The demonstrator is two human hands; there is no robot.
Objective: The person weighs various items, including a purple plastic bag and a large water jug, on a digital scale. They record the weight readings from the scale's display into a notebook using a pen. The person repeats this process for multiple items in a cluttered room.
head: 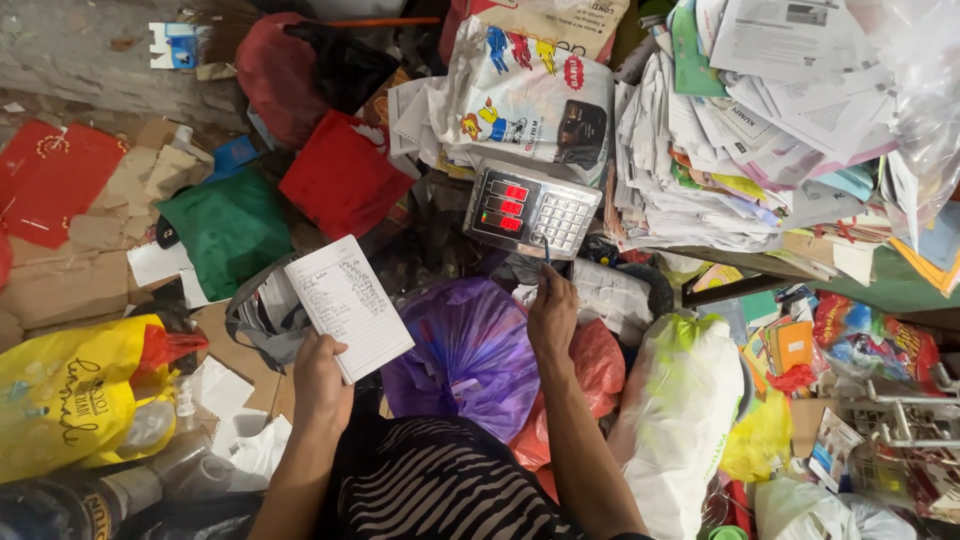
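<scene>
Left hand point(320, 380) grips a notepad point(348, 305) (handwritten page up) above a purple bag point(470, 355); right hand point(552, 315), fingers closed on a pen point(546, 252), touches its tip to the scale point(530, 210).

Notebook point(349, 303) is plain matt lined paper, purple bag point(470, 350) is thin glossy crinkly plastic. Scale point(531, 211), upper middle, has a brushed metal face; green bag point(230, 228) looks matt cloth.

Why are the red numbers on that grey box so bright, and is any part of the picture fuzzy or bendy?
In the head view the scale display glows because its red digits light themselves, and they smear a little; the room light is dim and even, with soft shadows; the notebook in the left hand looks sharp; the edges curve from the wide lens; the clear plastic top right glares white.
</scene>
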